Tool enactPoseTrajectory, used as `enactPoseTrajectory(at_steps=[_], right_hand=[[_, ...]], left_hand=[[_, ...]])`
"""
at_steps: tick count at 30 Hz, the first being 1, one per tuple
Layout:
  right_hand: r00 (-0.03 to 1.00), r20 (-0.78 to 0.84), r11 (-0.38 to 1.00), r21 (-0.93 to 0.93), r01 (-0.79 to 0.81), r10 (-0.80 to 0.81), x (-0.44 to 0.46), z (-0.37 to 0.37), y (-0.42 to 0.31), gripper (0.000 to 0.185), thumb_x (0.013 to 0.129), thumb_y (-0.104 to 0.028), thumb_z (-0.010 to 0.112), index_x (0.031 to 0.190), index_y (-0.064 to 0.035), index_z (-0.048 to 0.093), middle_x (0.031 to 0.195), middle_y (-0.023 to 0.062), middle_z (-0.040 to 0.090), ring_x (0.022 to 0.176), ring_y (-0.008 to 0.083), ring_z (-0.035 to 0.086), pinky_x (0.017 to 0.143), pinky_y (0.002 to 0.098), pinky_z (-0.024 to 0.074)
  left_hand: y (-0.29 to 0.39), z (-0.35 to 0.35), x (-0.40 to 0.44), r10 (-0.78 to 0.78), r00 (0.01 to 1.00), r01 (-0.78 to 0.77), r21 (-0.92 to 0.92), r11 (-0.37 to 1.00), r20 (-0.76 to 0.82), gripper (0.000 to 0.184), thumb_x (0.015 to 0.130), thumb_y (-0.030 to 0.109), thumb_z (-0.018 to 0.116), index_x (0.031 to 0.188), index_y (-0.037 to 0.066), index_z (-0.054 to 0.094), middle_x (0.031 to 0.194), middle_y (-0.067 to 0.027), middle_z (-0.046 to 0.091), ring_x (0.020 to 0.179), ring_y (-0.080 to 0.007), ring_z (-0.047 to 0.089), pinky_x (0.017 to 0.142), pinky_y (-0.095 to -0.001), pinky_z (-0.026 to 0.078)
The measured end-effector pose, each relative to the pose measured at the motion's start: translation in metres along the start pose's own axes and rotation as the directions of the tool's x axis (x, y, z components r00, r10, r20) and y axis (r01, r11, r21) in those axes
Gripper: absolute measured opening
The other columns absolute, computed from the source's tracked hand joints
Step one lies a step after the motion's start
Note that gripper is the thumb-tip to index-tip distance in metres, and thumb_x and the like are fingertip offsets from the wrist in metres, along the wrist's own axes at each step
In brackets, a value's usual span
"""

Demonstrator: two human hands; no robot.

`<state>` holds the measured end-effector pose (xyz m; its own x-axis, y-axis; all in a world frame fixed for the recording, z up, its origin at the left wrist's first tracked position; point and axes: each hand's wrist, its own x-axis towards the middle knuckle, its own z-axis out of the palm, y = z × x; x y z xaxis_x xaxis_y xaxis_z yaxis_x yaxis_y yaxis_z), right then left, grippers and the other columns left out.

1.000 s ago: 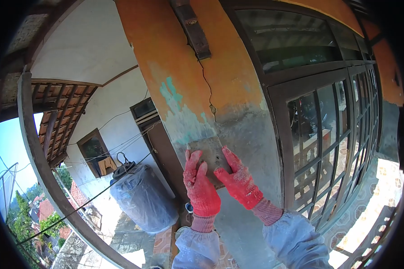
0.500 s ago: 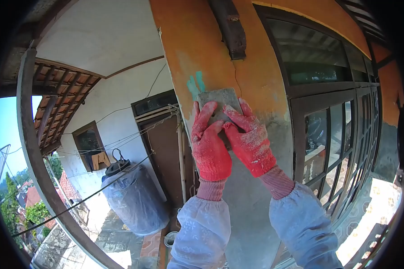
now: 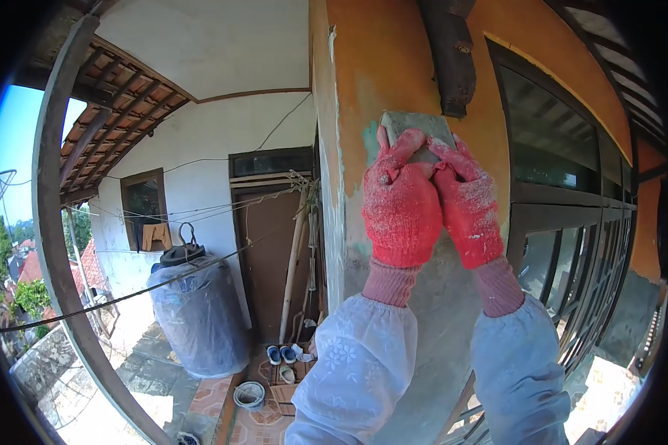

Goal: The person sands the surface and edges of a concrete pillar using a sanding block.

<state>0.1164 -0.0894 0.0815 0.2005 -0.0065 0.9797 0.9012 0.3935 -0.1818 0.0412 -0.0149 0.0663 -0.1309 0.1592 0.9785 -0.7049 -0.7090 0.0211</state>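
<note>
A flat grey rectangular board (image 3: 416,123) lies against the orange wall (image 3: 382,44), just below a dark wooden beam end (image 3: 454,67). My left hand (image 3: 402,204), in a dusty red glove, is closed on the board's left part. On its right side, my right hand (image 3: 469,204), gloved the same way, also grips it. Both hands are side by side with their wrists below. The board's lower part is hidden behind the gloves. Traces of green paint show on the wall left of the board.
A barred window (image 3: 571,259) is at the right. On the left are a plastic-wrapped barrel (image 3: 200,319), a slanting post (image 3: 52,193) and a thin cable (image 3: 126,295). A bucket (image 3: 249,396) and shoes (image 3: 280,354) stand on the floor by the brown door (image 3: 267,259).
Both hands and the board have moved up the wall, to just below the beam. The view has turned left, so the wall now appears further right.
</note>
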Motion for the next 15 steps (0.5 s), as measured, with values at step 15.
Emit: enactPoseTrajectory(at_steps=[15], right_hand=[[0.993, 0.077, 0.995, -0.032, 0.096, -0.094, -0.035, -0.008, 0.01, 0.032, 0.088, 0.0, 0.057, 0.116, -0.0047, 0.071, 0.132, 0.0154, 0.061, 0.118, 0.0261, 0.062, 0.096, 0.0312, 0.0488]], left_hand=[[-0.005, -0.002, -0.028, 0.025, 0.995, -0.026, -0.015, 1.0, -0.096, 0.037, 0.074, -0.007, 0.056, 0.109, -0.004, 0.07, 0.127, -0.0245, 0.063, 0.143, -0.0412, 0.034, 0.115, -0.0379, 0.03]])
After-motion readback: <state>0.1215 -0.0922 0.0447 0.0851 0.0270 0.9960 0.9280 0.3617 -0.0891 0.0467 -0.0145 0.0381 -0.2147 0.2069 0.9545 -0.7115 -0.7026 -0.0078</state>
